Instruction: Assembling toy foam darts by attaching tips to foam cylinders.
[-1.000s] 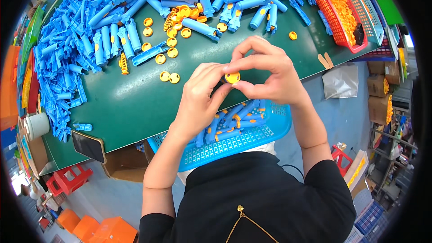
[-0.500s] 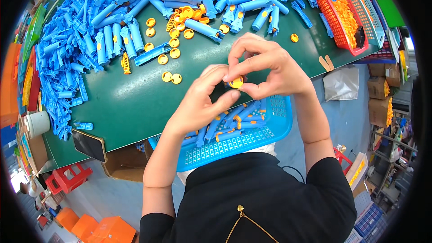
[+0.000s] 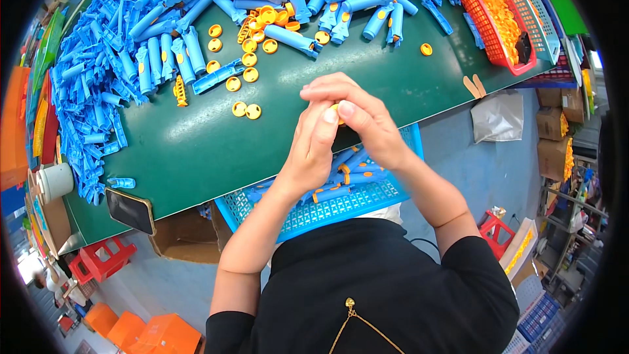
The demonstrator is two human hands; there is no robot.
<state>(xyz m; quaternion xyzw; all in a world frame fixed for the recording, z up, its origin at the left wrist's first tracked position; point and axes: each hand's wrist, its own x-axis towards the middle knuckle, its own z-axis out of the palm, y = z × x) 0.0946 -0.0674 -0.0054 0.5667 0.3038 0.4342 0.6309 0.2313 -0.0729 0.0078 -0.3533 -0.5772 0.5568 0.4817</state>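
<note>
My left hand (image 3: 312,147) and my right hand (image 3: 370,121) are closed together above the near edge of the green table. Both thumbs press on a round yellow cap (image 3: 335,107), which shows only as a sliver between them. Whatever the cap sits on is hidden by my fingers. Below my hands, a light-blue basket (image 3: 314,225) holds several blue tubes (image 3: 364,177) with orange-yellow bands. Ahead and to the left, loose yellow caps (image 3: 253,111) lie on the table beside an open blue half-shell (image 3: 218,77).
A large heap of blue plastic parts (image 3: 98,98) covers the table's left and far side. At the far right stands a red basket (image 3: 496,58) of yellow pieces. A phone (image 3: 129,211) leans at the left table edge, above a cardboard box (image 3: 187,239).
My right hand has come down from a raised pinch and folded over my left. The yellow cap, plainly seen before, is now mostly covered by my thumbs.
</note>
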